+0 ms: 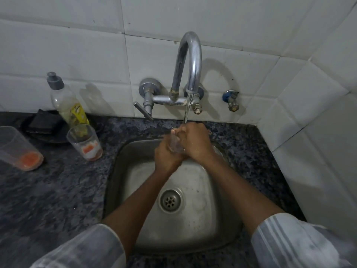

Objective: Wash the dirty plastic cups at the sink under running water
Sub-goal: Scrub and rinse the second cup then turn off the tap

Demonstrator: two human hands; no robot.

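A clear plastic cup point(174, 145) is held over the steel sink point(123, 167), directly under the stream of water from the curved tap point(190, 60). My left hand point(167, 155) grips it from the left and my right hand point(195, 141) wraps over it from the right, so most of the cup is hidden. Two more clear cups with orange residue at the bottom stand on the dark counter to the left: one point(86, 142) beside the sink, the other point(18, 148) at the far left edge.
A dish soap bottle point(66, 101) with a grey cap stands behind the nearer cup, next to a black scrubber point(43, 122) on a dark dish. The tap lever point(143, 111) juts out left of the spout. White tiled walls close in at the back and right.
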